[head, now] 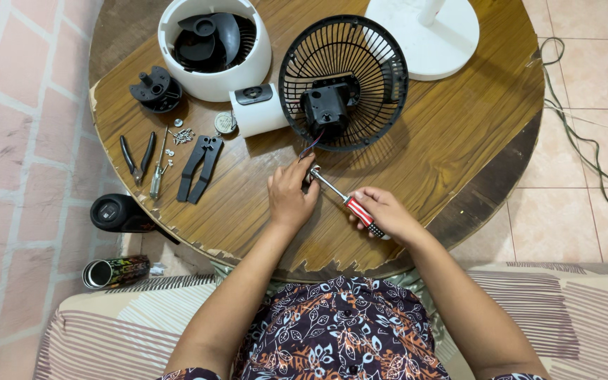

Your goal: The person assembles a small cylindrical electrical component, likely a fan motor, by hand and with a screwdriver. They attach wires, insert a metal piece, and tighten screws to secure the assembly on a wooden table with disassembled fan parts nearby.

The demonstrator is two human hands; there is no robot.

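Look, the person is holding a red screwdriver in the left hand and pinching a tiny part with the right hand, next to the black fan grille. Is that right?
Not quite: the hands are swapped. The head view shows the red screwdriver in the right hand, while the left hand pinches the tiny part at its tip. The rest holds: it all happens next to the black fan grille.

Both bare forearms reach away from the body and converge. The left hand (291, 191) lies palm down, fingers curled and pinched at their tips. The right hand (385, 212), near it, is closed in a fist-like grip, knuckles up.
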